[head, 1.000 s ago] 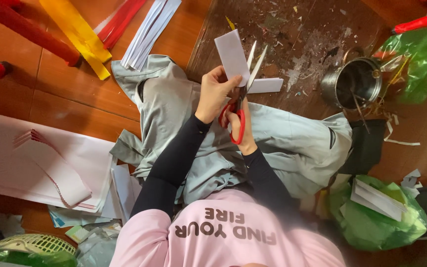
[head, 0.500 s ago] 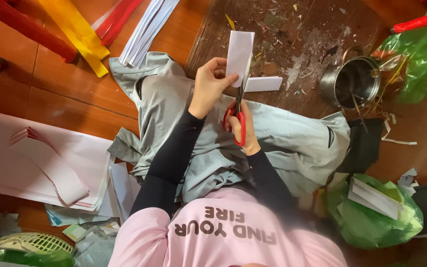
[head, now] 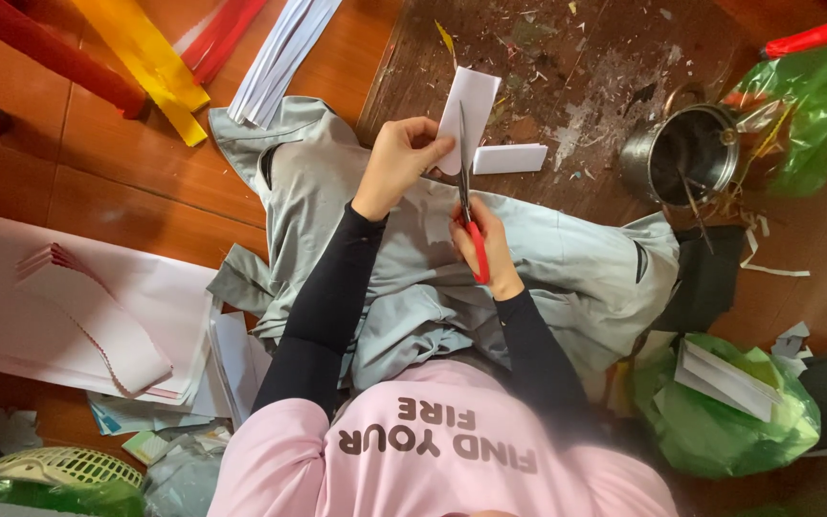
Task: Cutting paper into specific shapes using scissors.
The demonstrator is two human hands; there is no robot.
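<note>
Head view looks straight down on a folded white paper strip, held upright over the person's lap above grey trousers. Left hand is pinched shut on the strip's lower left edge, while the right hand is closed around the red handles of a pair of scissors, whose blades run up along the strip's middle; the two hands sit just beside each other. A second small white paper piece lies on the dark, scrap-littered floor patch just right of the strip. Further right stands a round metal pot, next to a green plastic bag. Another green plastic bag holding folded white sheets sits near the lower right. Yellow paper strips lie toward the floor's upper left corner.
</note>
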